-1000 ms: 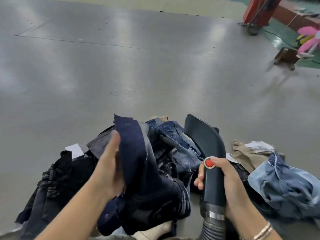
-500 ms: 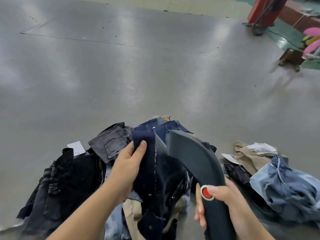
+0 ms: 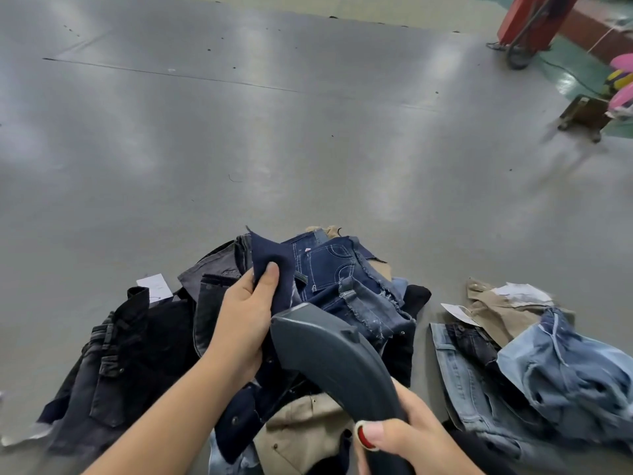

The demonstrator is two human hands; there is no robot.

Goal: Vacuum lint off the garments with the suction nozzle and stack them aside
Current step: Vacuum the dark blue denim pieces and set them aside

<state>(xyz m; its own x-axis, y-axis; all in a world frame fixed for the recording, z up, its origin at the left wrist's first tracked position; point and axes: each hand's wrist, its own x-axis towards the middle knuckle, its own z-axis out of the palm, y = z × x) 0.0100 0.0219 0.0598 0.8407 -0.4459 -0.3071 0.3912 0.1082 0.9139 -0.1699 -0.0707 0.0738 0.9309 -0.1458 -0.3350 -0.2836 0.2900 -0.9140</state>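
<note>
1. The left hand (image 3: 246,323) pinches the navy garment (image 3: 274,269) by its upper edge, thumb on the cloth, above the heap of jeans (image 3: 342,282) near the front edge of the grey floor (image 3: 308,132).
2. The right hand (image 3: 404,437) is wrapped round the suction nozzle (image 3: 329,358), thumb on its red button (image 3: 360,437).
3. The nozzle mouth sits against the navy cloth, just below the left hand.
4. The garment looks soft, limp and light; suction may pull it in, so holding it taut near a seam seems wise.
5. The lighter denim pile (image 3: 534,378) lies to the right.
</note>
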